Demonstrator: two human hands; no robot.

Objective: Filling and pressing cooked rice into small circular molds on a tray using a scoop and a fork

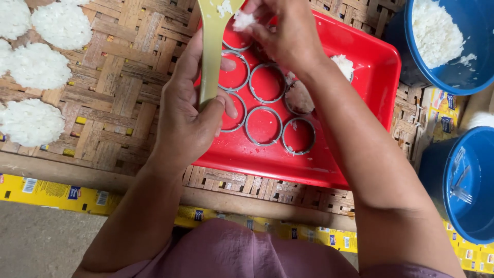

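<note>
1. Your left hand (pixel 188 121) is wrapped firmly around the handle of a pale green paddle (pixel 212 49), held upright over the near-left corner of the red tray (pixel 378 77), with bits of cooked rice clinging to its blade.
2. Your right hand (pixel 285 33) pinches a small clump of rice (pixel 243 20) in its fingertips, just beside the paddle blade and above the tray's far side.
3. The rice looks soft, sticky and light; it likely crumbles if squeezed hard, so a gentle fingertip pinch suits it.
4. Metal rings (pixel 263 126) lie flat in rows in the tray; most are empty, and those under your right forearm hold rice.
5. Finished white rice discs (pixel 31 122) rest on the woven mat (pixel 123 87) to the left.
6. A blue basin (pixel 453 41) with rice stands at the far right; a second blue tub (pixel 465 185) sits nearer.
</note>
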